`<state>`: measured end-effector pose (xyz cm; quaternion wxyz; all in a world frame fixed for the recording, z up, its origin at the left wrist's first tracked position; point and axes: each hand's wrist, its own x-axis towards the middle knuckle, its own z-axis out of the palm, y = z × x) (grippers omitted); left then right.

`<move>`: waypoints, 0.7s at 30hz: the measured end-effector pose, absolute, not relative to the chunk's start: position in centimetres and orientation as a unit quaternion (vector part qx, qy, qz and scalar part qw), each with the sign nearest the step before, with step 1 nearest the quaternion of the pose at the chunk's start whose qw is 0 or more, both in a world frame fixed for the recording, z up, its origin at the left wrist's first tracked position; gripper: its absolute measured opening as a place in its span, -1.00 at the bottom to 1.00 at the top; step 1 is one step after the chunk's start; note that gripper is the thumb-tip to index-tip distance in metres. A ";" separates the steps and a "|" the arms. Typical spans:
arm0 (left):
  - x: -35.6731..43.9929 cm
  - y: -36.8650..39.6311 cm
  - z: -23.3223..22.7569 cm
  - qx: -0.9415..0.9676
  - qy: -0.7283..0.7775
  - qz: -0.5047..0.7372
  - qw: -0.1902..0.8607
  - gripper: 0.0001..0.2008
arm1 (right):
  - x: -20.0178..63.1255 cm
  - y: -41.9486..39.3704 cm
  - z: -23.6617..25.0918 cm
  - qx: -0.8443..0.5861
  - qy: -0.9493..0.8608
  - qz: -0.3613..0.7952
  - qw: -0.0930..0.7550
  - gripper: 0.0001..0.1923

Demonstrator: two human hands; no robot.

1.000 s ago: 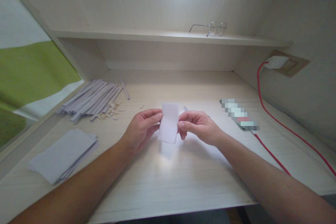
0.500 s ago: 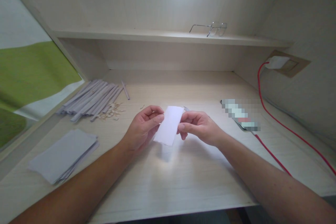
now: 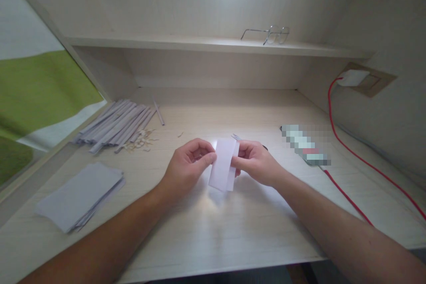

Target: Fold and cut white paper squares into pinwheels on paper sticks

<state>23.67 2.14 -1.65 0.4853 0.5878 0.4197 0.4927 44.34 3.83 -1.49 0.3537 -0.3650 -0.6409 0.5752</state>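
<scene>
Between both hands is a small white sheet of paper (image 3: 221, 166), held upright just above the desk and folded over lengthwise, with a narrow strip showing along its right side. My left hand (image 3: 188, 162) pinches its left edge between thumb and fingers. My right hand (image 3: 254, 162) grips the right edge, thumb in front and fingers behind. Partly hidden behind the right hand lies a thin metal tool with a pronged tip (image 3: 235, 137) and a dark end.
At the left lies a pile of rolled paper tubes (image 3: 116, 124) with curled scraps (image 3: 141, 140) beside it. Nearer is a stack of paper sheets (image 3: 81, 195). A phone (image 3: 304, 146) with a red cable (image 3: 346, 197) is at the right. Glasses (image 3: 274, 34) rest on the shelf (image 3: 186, 43).
The paper has shifted slightly right and turned, and a fold with a strip along its right side now shows. My left hand has moved right with it.
</scene>
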 end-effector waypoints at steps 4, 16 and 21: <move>23.7 1.9 -1.9 0.644 0.428 0.424 0.472 -0.80 | 43.9 3.3 -1.4 -0.418 -0.651 0.519 0.363 -0.80; 23.3 2.0 -2.4 0.616 0.498 0.413 0.449 -0.85 | 44.0 3.4 -1.7 -0.429 -0.693 0.436 0.381 -0.79; 23.3 2.1 -2.6 0.592 0.474 0.445 0.476 -0.81 | 44.0 3.5 -1.5 -0.448 -0.663 0.451 0.394 -0.78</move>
